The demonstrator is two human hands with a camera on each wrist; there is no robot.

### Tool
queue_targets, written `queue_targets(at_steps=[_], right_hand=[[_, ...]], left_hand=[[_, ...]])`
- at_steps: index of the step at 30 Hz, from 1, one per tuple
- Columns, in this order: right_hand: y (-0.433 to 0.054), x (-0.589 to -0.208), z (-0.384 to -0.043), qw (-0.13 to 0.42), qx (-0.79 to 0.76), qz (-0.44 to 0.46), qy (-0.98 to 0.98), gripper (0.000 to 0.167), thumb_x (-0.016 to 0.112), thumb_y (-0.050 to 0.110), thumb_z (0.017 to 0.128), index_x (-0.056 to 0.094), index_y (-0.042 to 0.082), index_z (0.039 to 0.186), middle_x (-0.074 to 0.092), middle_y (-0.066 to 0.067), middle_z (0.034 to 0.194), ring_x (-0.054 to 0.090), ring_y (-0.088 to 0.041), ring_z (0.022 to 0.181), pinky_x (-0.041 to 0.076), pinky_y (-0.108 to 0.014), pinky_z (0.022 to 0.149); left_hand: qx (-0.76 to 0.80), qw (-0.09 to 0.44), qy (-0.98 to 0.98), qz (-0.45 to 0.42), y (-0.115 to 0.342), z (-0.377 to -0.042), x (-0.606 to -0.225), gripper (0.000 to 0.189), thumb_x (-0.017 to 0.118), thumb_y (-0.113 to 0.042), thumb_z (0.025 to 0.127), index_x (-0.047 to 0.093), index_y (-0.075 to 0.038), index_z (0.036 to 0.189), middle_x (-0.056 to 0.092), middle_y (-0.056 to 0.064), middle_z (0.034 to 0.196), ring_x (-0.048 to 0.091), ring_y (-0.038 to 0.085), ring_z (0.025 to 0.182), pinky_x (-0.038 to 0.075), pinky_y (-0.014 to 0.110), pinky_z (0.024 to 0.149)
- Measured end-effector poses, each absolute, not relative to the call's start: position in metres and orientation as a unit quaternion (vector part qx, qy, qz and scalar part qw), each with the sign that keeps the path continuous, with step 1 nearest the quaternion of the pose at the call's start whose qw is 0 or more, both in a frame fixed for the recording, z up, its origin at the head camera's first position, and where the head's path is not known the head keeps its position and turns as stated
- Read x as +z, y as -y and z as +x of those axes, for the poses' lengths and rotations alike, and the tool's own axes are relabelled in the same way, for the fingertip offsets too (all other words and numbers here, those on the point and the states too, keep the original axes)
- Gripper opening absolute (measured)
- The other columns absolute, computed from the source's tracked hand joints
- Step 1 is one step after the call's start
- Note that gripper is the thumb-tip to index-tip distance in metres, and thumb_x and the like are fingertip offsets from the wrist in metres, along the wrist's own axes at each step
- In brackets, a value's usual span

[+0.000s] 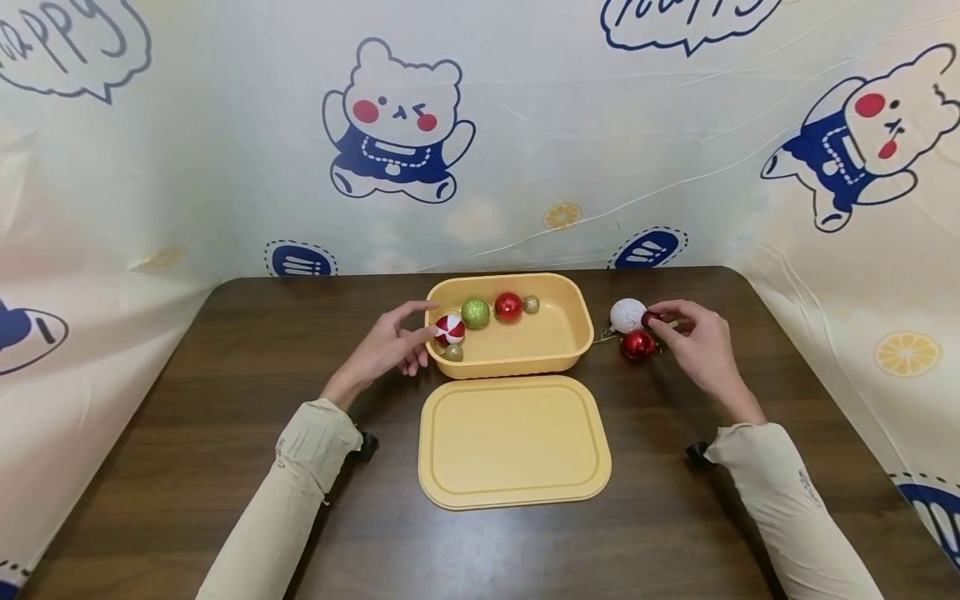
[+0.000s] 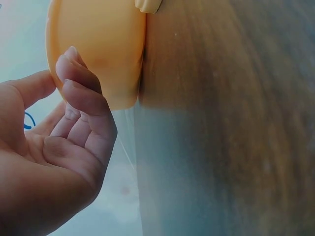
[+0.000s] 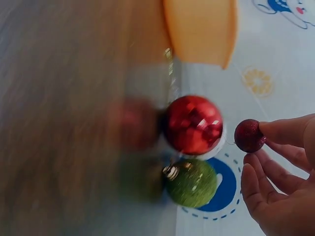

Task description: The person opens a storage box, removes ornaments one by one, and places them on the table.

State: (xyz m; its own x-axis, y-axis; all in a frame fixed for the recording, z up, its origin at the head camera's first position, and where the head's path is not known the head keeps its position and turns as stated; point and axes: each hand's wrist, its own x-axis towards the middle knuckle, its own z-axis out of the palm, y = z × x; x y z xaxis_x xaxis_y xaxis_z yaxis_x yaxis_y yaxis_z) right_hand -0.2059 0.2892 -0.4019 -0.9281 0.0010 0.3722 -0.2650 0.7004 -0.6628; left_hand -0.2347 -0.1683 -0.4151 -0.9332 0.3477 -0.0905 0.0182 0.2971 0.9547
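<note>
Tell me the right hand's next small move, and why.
Probably carry the small dark red ball left into the yellow box: the right hand has it pinched, and five other balls sit in that box.

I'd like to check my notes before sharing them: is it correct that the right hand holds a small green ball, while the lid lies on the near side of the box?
Not quite: the small ball in the right hand is dark red, as the right wrist view shows. The lid does lie on the near side of the box.
</note>
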Motion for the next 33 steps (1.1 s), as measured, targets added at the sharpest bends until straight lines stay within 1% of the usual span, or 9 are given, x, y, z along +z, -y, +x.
queue_targets(at_steps=[4, 10, 12, 13, 16, 20, 28, 33], right_hand=[[-0.295, -0.407, -0.207, 0.185, 0.356, 0.081, 0.913, 0.019, 0.069, 0.012, 0.095, 0.072, 0.003, 0.111, 0.070, -0.017, 0.107, 0.065, -0.031, 0.088, 0.045, -0.009, 0.074], [-0.300, -0.415, -0.213, 0.198, 0.330, 0.097, 0.918, 0.017, 0.070, 0.007, 0.093, 0.072, 0.002, 0.108, 0.070, -0.017, 0.102, 0.066, -0.030, 0.083, 0.049, -0.016, 0.072], [-0.301, -0.416, -0.214, 0.197, 0.319, 0.105, 0.921, 0.016, 0.070, 0.006, 0.092, 0.072, 0.001, 0.108, 0.070, -0.018, 0.101, 0.065, -0.029, 0.082, 0.048, -0.017, 0.071], [-0.301, -0.417, -0.215, 0.196, 0.314, 0.108, 0.923, 0.016, 0.070, 0.005, 0.092, 0.072, 0.001, 0.108, 0.070, -0.018, 0.100, 0.064, -0.029, 0.082, 0.048, -0.019, 0.070], [-0.299, -0.419, -0.216, 0.186, 0.303, 0.118, 0.927, 0.017, 0.071, 0.003, 0.091, 0.072, 0.000, 0.108, 0.070, -0.018, 0.101, 0.060, -0.031, 0.086, 0.047, -0.031, 0.073], [-0.296, -0.421, -0.215, 0.177, 0.294, 0.124, 0.931, 0.018, 0.071, 0.001, 0.090, 0.071, 0.000, 0.107, 0.070, -0.019, 0.101, 0.055, -0.032, 0.088, 0.044, -0.041, 0.073], [-0.296, -0.422, -0.214, 0.159, 0.281, 0.122, 0.939, 0.018, 0.072, 0.000, 0.089, 0.071, -0.001, 0.107, 0.069, -0.019, 0.097, 0.057, -0.029, 0.080, 0.048, -0.036, 0.067], [-0.296, -0.422, -0.213, 0.144, 0.282, 0.125, 0.940, 0.018, 0.070, -0.003, 0.089, 0.070, -0.001, 0.107, 0.069, -0.017, 0.095, 0.060, -0.027, 0.078, 0.050, -0.036, 0.066]], left_hand=[[0.581, 0.140, -0.793, 0.117, 0.168, -0.235, -0.415, 0.049, 0.059, -0.023, 0.102, 0.043, -0.015, 0.148, 0.062, 0.021, 0.070, 0.054, 0.022, 0.048, 0.050, 0.034, 0.047], [0.572, 0.137, -0.800, 0.117, 0.169, -0.235, -0.414, 0.050, 0.060, -0.024, 0.101, 0.043, -0.015, 0.148, 0.062, 0.024, 0.071, 0.053, 0.023, 0.048, 0.051, 0.036, 0.047], [0.571, 0.137, -0.801, 0.116, 0.169, -0.235, -0.415, 0.050, 0.060, -0.024, 0.101, 0.043, -0.015, 0.148, 0.062, 0.025, 0.072, 0.054, 0.023, 0.048, 0.051, 0.036, 0.047], [0.571, 0.138, -0.801, 0.116, 0.169, -0.235, -0.415, 0.050, 0.061, -0.024, 0.101, 0.043, -0.015, 0.148, 0.062, 0.026, 0.072, 0.054, 0.023, 0.048, 0.051, 0.036, 0.047], [0.573, 0.138, -0.800, 0.115, 0.169, -0.236, -0.415, 0.050, 0.061, -0.024, 0.101, 0.044, -0.015, 0.147, 0.062, 0.025, 0.072, 0.055, 0.023, 0.048, 0.052, 0.034, 0.047], [0.573, 0.138, -0.800, 0.115, 0.169, -0.236, -0.416, 0.050, 0.061, -0.024, 0.101, 0.044, -0.015, 0.148, 0.062, 0.024, 0.071, 0.055, 0.023, 0.048, 0.052, 0.035, 0.047], [0.573, 0.140, -0.800, 0.110, 0.169, -0.235, -0.415, 0.049, 0.061, -0.025, 0.101, 0.044, -0.017, 0.147, 0.063, 0.022, 0.071, 0.055, 0.022, 0.048, 0.051, 0.034, 0.047], [0.572, 0.139, -0.800, 0.112, 0.168, -0.236, -0.415, 0.049, 0.060, -0.024, 0.101, 0.044, -0.016, 0.147, 0.063, 0.023, 0.072, 0.055, 0.022, 0.048, 0.051, 0.034, 0.047]])
